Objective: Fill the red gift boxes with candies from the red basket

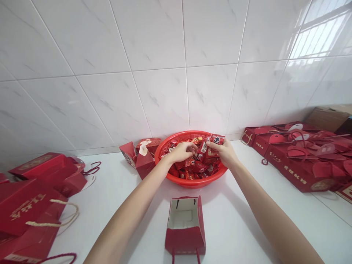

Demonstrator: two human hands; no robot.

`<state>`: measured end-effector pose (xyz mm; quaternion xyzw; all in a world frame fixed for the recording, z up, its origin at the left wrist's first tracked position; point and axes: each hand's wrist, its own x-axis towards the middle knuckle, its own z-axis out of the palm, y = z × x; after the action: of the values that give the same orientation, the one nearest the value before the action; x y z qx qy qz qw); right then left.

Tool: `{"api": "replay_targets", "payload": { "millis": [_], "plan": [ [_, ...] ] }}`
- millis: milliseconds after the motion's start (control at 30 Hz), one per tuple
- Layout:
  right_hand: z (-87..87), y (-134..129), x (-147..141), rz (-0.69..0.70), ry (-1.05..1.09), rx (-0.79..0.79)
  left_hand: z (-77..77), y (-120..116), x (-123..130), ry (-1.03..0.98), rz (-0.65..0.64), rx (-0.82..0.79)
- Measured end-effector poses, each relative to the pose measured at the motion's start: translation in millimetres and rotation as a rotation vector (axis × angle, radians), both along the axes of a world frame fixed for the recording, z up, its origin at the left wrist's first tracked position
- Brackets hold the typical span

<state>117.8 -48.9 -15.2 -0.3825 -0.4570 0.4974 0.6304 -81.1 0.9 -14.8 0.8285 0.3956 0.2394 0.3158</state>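
The right hand [227,153]'s grip pinches a red packet [217,140]; the left hand [180,152]'s curls, contents unclear. The plastic basket [194,182], near the counter [110,176]'s back edge, apparently corrals loose packets [189,174].

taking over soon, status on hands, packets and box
Left hand over basket, grip unclear. Right hand holding red packet. Open box before basket, not blocking hands.

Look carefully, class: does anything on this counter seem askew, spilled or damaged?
The heap of red boxes on the left looks askew: they lie tilted at mixed angles, unlike the closely lined-up boxes on the right. No packets appear spilled outside the red basket; no damage is evident.
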Motion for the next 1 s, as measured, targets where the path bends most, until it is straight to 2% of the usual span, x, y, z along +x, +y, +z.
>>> {"api": "replay_targets", "payload": {
  "millis": [133,267,567,633,767,933,1000],
  "plan": [
    [-0.9,0.4,0.3,0.008,-0.013,-0.027,-3.0,-5.6,-23.1,-0.058,-0.029,-0.063],
    [0.1,-1.0,-0.1,0.024,-0.029,-0.042,-2.8,-14.9,-36.2,-0.018,0.010,-0.015],
    [0.0,-1.7,0.1,0.029,-0.049,-0.037,4.3,-28.2,-28.5,0.180,0.029,0.133],
    [0.5,-1.8,-0.1,0.034,-0.053,-0.038,4.2,-27.3,-27.3,0.188,0.071,0.190],
    [1.6,-2.4,0.1,0.036,-0.053,-0.046,0.7,-22.7,-28.2,0.162,0.242,0.264],
    [1.5,-2.6,0.3,0.034,-0.062,-0.047,-1.1,-21.7,-28.6,0.221,0.319,0.311],
    [1.6,-2.6,-0.1,0.028,-0.074,-0.046,-0.2,-21.7,-29.1,0.163,0.409,0.298]
  ]
}}
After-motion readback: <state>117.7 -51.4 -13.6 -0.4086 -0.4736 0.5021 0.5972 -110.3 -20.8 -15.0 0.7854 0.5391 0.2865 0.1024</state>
